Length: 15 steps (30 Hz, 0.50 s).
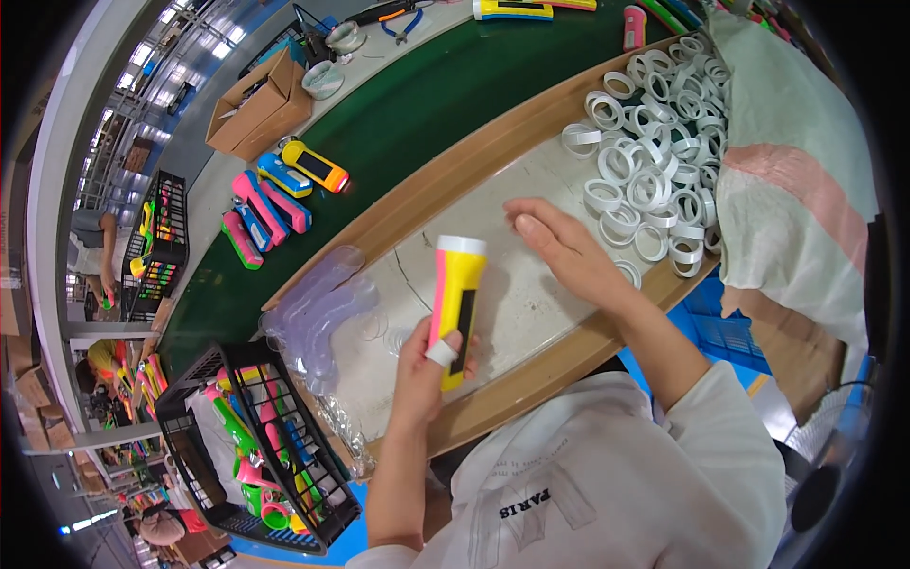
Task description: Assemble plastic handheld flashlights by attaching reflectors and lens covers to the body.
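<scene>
My left hand (417, 375) is wrapped around the lower body of a yellow and pink flashlight (461, 284). The flashlight stands nearly upright, its wide head up and capped by a white ring. White tape or a bandage covers part of my left thumb. My right hand (566, 251) hovers over the white work surface with its fingers stretched out and nothing in them. It is to the right of the flashlight, apart from it. Beyond it, a heap of loose white plastic rings (654, 175) fills the surface's right end.
Stacked clear lenses (327, 313) lie left of my hands. A black basket (223, 353) of colourful flashlights stands at lower left. Several flashlights (261, 204) rest on the green belt (379, 123). A pale woven sack (796, 180) bounds the right. Another person's hand (108, 292) is far left.
</scene>
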### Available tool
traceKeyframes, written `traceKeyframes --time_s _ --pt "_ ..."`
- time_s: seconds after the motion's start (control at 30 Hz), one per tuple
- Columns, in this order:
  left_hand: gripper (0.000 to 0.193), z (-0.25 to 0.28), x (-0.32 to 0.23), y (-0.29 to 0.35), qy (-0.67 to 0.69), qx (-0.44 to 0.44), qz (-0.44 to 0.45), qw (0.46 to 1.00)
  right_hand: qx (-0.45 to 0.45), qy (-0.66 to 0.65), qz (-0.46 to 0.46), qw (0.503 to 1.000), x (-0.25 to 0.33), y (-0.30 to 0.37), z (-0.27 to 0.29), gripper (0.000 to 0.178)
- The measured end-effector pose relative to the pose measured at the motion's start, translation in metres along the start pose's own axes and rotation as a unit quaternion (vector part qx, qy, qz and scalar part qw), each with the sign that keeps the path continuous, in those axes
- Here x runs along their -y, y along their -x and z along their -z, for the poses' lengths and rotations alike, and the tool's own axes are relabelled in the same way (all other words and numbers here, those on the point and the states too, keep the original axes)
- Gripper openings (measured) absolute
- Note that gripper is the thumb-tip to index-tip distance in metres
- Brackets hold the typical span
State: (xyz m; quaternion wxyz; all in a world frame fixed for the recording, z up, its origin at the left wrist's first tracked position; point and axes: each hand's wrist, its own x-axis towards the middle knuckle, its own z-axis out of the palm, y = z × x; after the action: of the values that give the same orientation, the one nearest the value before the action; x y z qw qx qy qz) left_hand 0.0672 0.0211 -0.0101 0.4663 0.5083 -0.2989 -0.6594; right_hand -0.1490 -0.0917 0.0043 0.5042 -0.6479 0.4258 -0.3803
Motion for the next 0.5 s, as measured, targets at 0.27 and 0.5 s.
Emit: traceKeyframes --time_s 0.27,0.5 --pt "0.048 0.015 -0.095 -0.139 -0.109 -0.097 -0.188 0.971 -0.192 0.646 0.048 0.737 -0.035 -0.072 0.074 0.043" --pt "0.047 0.040 -0.068 -0.042 -0.673 0.060 -0.213 0.706 -0.237 0.564 0.113 0.783 -0.051 -0.071 0.088 0.029"
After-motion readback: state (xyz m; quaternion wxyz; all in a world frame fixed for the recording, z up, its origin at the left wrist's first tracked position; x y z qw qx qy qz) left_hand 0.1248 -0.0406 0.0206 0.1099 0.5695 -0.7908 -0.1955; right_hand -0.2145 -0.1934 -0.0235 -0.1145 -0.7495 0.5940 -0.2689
